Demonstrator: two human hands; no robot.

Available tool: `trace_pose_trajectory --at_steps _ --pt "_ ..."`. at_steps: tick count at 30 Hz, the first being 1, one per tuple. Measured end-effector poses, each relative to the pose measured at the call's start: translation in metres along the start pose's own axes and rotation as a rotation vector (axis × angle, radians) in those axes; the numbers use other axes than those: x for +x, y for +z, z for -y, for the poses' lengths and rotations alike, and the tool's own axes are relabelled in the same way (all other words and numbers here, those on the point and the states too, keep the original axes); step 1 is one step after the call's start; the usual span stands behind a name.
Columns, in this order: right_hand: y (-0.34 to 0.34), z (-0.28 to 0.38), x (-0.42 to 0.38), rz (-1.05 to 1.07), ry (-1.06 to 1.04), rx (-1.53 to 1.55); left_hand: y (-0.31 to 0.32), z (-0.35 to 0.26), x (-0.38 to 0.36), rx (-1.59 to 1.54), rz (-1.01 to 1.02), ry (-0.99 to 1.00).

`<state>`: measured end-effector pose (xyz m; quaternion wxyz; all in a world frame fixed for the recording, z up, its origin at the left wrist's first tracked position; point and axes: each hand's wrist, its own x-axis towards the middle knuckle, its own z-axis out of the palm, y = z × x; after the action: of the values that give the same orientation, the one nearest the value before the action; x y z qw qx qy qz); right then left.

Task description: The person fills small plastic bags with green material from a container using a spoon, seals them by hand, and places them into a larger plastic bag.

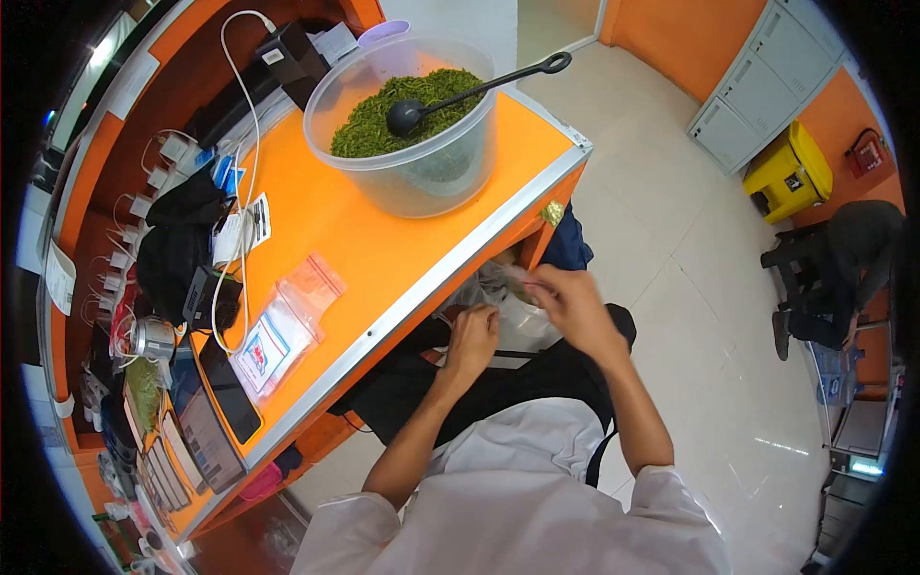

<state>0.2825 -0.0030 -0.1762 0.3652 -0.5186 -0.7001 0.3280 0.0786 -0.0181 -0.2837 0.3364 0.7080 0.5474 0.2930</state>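
Clear plastic tub holds green leaves and black ladle

White short-sleeved shirt, black trousers, forearms bare to each hand.

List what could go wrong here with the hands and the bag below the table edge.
1. Both hands, left hand and right hand, work a clear bag over the lap, below the table; anything dropped would likely land on the dark trousers or floor.
2. The ladle handle juts past the tub rim; a rising arm might knock it and scatter green leaves.
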Motion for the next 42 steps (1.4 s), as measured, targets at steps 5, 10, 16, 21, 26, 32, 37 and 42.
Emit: trace_pose_trajectory --at_steps 5,10,16,21,26,32,37,42 --pt "0.09 -0.056 0.011 0.17 -0.179 -0.32 -0.009 -0.021 -0.035 -0.068 -0.019 -0.069" --pt "0.053 -0.022 0.016 0.254 -0.032 -0.289 -0.02 -0.028 -0.052 -0.131 -0.004 -0.124" --pt "-0.002 0.145 0.038 0.004 -0.232 0.111 -0.021 -0.033 -0.057 -0.157 0.022 -0.08" --pt "0.063 0.181 0.1 0.178 -0.545 0.088 -0.022 -0.029 -0.067 -0.089 0.037 -0.067" --pt "0.102 0.178 0.124 0.398 -0.554 -0.158 -0.029 -0.024 -0.076 -0.061 0.032 -0.055" --pt "0.102 0.183 0.117 0.385 -0.5 0.043 -0.043 -0.033 -0.083 -0.05 0.132 -0.141" --pt "0.095 0.184 0.114 0.257 -0.475 0.103 -0.05 -0.039 -0.082 -0.086 0.134 -0.109" --pt "0.091 0.186 0.113 0.279 -0.432 0.15 -0.062 -0.052 -0.077 -0.078 0.094 -0.057"
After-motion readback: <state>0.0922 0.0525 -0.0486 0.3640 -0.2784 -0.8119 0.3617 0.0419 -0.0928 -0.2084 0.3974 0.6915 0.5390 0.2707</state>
